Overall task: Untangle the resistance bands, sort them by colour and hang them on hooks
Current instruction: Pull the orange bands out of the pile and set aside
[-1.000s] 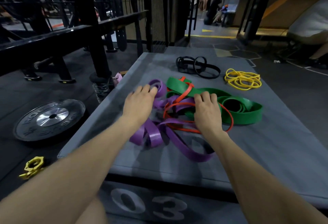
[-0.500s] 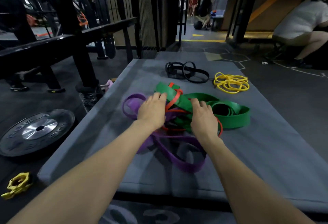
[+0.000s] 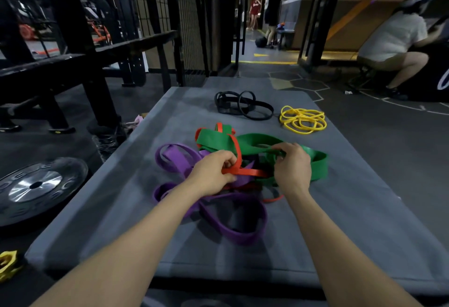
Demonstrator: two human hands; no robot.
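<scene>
Left hand (image 3: 215,170) pinches the red band (image 3: 245,172), which runs off toward three o'clock under the right hand (image 3: 292,167). That hand grips the green band (image 3: 257,142), looping away toward twelve o'clock.

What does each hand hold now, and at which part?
Left hand grips the red band where it crosses the tangle; right hand pinches the green band mid-loop.

Yellow collar (image 3: 7,265) cut off at left edge; red band (image 3: 245,173) perhaps partly under tangle.
</scene>
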